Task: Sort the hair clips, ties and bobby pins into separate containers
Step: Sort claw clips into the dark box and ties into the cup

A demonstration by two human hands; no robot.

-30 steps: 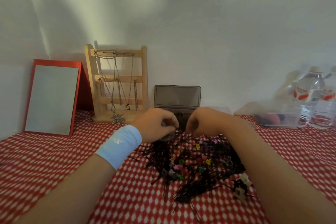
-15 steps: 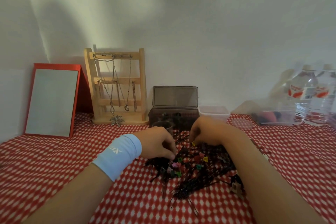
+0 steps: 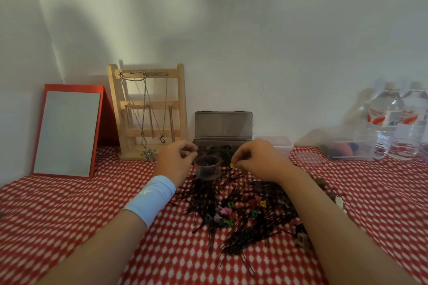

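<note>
A heap of black bobby pins (image 3: 240, 227) mixed with tiny coloured flower clips (image 3: 228, 214) lies on the red checked cloth. A small clear round cup (image 3: 207, 167) stands at the heap's far edge. My right hand (image 3: 259, 159) pinches a tiny yellow clip (image 3: 232, 165) just right of the cup. Left of the cup's rim hovers my left hand (image 3: 177, 162), fingers curled; whether it holds anything I cannot see. Behind stand a dark open box (image 3: 222, 132) and a clear square tub (image 3: 274, 143).
A red-framed mirror (image 3: 67, 132) and a wooden jewellery stand (image 3: 149, 113) lean at the back left. Two water bottles (image 3: 400, 127) and a clear container (image 3: 347, 150) sit at the back right. Larger beige and brown claw clips (image 3: 302, 239) lie by my right forearm.
Both hands lifted off the heap toward the cup. The right hand now carries a yellow clip beside the cup. The view has tilted up slightly.
</note>
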